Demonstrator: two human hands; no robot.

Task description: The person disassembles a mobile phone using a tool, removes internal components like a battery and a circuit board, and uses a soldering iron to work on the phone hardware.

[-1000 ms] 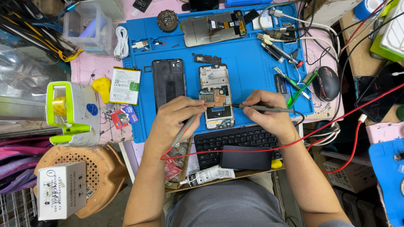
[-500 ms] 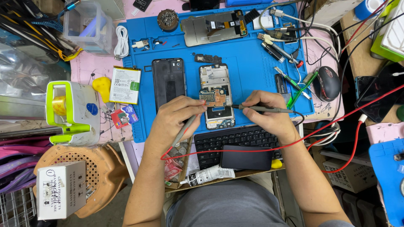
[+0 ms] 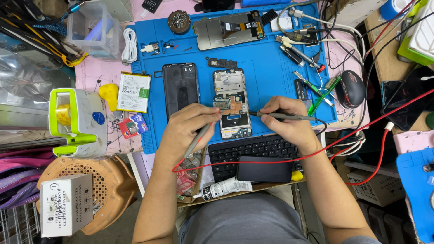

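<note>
An opened phone (image 3: 233, 102) with its circuit board bare lies on the blue work mat (image 3: 271, 63). My left hand (image 3: 187, 128) holds a grey probe (image 3: 198, 139) with a red lead, its tip at the board's left side. My right hand (image 3: 289, 122) grips a second grey probe (image 3: 282, 116) with a black lead, its tip touching the phone's right edge. A black phone back cover (image 3: 180, 88) lies just left of the opened phone.
A black keyboard (image 3: 246, 151) with a dark phone (image 3: 264, 170) on it sits below the mat. A phone battery (image 3: 134, 91), a white-green tape dispenser (image 3: 77, 121), a screen panel (image 3: 230, 30), a mouse (image 3: 351, 88), tools and cables crowd the bench.
</note>
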